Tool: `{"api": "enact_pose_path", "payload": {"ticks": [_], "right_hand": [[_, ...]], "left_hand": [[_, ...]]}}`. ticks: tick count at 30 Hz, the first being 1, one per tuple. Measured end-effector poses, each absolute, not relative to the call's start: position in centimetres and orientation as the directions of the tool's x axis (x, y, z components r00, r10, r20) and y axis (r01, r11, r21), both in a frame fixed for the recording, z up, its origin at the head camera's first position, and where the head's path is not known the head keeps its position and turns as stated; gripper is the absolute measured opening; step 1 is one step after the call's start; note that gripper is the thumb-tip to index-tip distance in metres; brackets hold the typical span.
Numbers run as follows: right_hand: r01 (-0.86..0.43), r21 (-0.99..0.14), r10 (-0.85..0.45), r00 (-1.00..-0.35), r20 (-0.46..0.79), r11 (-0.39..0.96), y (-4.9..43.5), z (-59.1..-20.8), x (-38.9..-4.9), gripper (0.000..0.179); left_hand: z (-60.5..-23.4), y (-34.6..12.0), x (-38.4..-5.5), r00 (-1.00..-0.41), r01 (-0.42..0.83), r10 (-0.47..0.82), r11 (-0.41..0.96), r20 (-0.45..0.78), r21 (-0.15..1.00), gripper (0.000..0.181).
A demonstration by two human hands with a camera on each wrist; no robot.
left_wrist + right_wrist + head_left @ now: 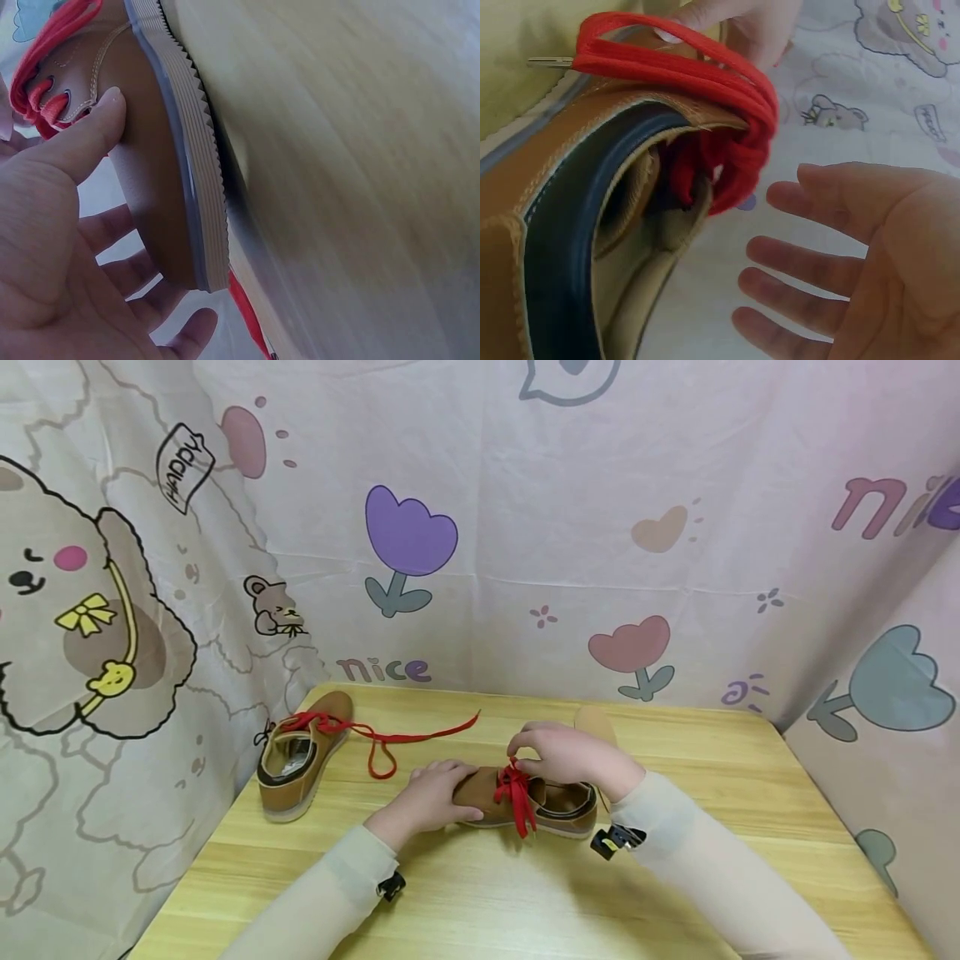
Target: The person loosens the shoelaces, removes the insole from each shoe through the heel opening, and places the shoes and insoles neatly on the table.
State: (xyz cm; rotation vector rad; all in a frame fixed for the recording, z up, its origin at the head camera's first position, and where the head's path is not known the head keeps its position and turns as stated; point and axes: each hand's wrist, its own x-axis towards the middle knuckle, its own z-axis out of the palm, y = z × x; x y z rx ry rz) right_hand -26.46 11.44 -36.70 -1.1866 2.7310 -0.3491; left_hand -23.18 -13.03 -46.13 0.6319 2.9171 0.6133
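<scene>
Pale sleeves (708,860) enter from the near edge, left and right, above the counter (495,902). Left hand (426,797): grasping the toe of the brown shoe (483,789), thumb on the near side. Right hand (570,756): released, fingers extended, just beside the looped red lace (516,793). The brown shoe stands upright at the counter's middle, toe pointing left. Second shoe (288,797): far left, toe away, loose lace (423,738) trailing right.

The head view looks forward and down — both wrist views, close in, share one shoe (161,172).
</scene>
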Motion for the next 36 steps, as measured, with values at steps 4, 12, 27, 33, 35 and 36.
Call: {"api": "enact_pose_path", "payload": {"ticks": [4,12,27,33,35,36], "right_hand": [[-0.759,-0.221,-0.777,-0.63,0.007,0.613,10.5,-37.2,-26.9,0.012],[-0.743,-0.104,-0.746,-0.666,0.016,0.662,9.0,-38.3,-27.0,0.016],[-0.515,0.053,-0.503,-0.851,-0.154,0.855,7.3,-38.5,-26.9,0.033],[-0.493,0.052,-0.473,-0.856,-0.21,0.868,7.1,-38.3,-27.0,0.029],[-0.489,0.04,-0.469,-0.854,-0.224,0.871,7.1,-38.1,-27.1,0.03],[-0.488,0.03,-0.469,-0.853,-0.23,0.872,7.1,-38.0,-27.2,0.032]], "left_hand": [[-46.0,-13.0,-23.1,-0.908,0.38,0.418,0.833,-0.006,0.403,0.074],[-46.0,-13.0,-23.0,-0.908,0.382,0.418,0.83,-0.001,0.407,0.074],[-46.1,-13.0,-23.1,-0.913,0.37,0.409,0.84,-0.014,0.398,0.076],[-46.1,-13.1,-23.1,-0.913,0.367,0.408,0.841,-0.021,0.397,0.076],[-46.1,-13.1,-23.1,-0.912,0.368,0.411,0.839,-0.023,0.4,0.076],[-46.1,-13.1,-23.1,-0.911,0.368,0.411,0.839,-0.023,0.401,0.077]]}}
